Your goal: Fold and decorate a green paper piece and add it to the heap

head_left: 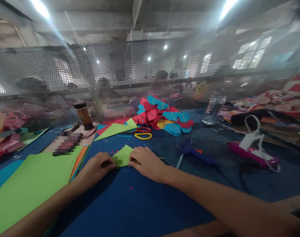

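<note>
A small folded piece of green paper (pixel 123 155) lies on the blue table between my hands. My left hand (pixel 102 164) pinches its left corner with curled fingers. From the other side, my right hand (pixel 145 162) presses and grips the paper's right edge, hiding part of it. Just beyond lie scissors (pixel 143 135) with yellow and red handles. Another cut sheet of green paper (pixel 115 131) rests behind to the left. At my left forearm is a stack of large green sheets (pixel 38 177), with orange and blue sheets showing at its edge.
A pile of red and blue folded paper pieces (pixel 154 115) stands at the back. A blue glue gun (pixel 194 153) and a magenta power strip (pixel 253 156) with cables lie right. A brown bottle (pixel 84 117) and clear bottle (pixel 213 110) stand near the perforated screen (pixel 130 70).
</note>
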A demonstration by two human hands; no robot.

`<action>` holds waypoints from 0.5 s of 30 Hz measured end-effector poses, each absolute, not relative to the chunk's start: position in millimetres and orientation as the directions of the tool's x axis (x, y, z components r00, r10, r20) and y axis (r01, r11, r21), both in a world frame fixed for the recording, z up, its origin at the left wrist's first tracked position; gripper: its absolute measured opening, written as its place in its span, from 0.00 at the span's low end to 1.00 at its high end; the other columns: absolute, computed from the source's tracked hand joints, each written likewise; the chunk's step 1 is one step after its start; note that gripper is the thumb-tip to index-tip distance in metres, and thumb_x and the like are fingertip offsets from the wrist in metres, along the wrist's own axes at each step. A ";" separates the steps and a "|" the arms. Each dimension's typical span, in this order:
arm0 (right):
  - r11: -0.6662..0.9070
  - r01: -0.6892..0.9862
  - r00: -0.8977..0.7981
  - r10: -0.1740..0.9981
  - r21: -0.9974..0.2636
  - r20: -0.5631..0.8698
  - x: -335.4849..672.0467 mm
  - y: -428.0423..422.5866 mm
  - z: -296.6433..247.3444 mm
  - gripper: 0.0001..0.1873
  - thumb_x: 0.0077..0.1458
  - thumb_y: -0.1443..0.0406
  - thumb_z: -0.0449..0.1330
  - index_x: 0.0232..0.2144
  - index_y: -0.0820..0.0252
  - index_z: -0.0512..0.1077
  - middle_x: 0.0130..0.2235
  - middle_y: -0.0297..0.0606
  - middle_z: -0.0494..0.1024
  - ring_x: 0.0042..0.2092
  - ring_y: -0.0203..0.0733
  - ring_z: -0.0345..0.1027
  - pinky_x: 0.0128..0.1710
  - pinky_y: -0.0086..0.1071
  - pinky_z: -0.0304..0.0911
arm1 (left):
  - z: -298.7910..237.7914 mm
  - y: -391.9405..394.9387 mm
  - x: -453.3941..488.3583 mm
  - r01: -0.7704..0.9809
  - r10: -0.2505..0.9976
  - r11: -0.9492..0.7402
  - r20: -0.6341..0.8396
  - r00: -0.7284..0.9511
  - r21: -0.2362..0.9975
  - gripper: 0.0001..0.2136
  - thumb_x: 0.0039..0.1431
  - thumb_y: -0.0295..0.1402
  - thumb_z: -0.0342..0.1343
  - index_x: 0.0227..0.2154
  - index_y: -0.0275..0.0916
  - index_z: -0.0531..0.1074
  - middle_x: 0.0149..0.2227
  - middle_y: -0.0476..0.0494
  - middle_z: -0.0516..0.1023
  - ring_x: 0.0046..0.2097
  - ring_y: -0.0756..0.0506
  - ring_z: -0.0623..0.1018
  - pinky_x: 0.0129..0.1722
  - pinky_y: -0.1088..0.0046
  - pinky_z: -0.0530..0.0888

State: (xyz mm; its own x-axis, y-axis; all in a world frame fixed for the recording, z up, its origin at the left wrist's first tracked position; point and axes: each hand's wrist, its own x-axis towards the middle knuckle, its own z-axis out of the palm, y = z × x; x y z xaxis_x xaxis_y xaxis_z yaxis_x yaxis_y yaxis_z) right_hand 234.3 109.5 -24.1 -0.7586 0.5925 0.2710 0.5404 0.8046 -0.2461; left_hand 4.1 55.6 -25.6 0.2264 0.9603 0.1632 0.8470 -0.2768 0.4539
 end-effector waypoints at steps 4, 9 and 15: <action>0.797 0.547 -0.760 0.601 -0.257 0.248 232.6 107.8 -21.8 0.07 0.60 0.62 0.59 0.33 0.60 0.71 0.40 0.38 0.75 0.44 0.44 0.65 0.44 0.38 0.55 | -26.6 54.1 5.7 0.837 0.957 -0.289 0.176 0.232 0.464 0.10 0.60 0.38 0.51 0.27 0.41 0.70 0.30 0.46 0.74 0.37 0.44 0.71 0.38 0.68 0.66; 0.776 0.558 -0.739 0.625 -0.292 0.250 233.2 108.6 -25.6 0.07 0.61 0.62 0.59 0.33 0.60 0.70 0.40 0.38 0.75 0.44 0.43 0.65 0.46 0.40 0.54 | -30.8 54.2 5.3 0.847 0.949 -0.313 0.188 0.255 0.430 0.10 0.61 0.38 0.50 0.27 0.41 0.68 0.30 0.46 0.73 0.36 0.44 0.70 0.37 0.68 0.65; 0.747 0.572 -0.721 0.655 -0.339 0.226 231.8 111.3 -27.7 0.06 0.60 0.62 0.59 0.32 0.59 0.70 0.39 0.36 0.75 0.43 0.42 0.65 0.46 0.39 0.55 | -36.4 57.4 4.0 0.843 0.948 -0.312 0.207 0.243 0.438 0.08 0.61 0.36 0.51 0.27 0.41 0.68 0.30 0.47 0.73 0.36 0.44 0.70 0.37 0.68 0.65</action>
State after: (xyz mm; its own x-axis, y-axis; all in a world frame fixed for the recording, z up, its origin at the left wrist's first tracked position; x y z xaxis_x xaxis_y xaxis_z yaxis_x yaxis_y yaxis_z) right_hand 231.8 111.3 -27.7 -0.7207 0.6553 0.2261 0.5724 0.7466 -0.3390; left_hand 4.0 57.4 -36.4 0.2429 0.9478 0.2067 0.8433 -0.3116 0.4380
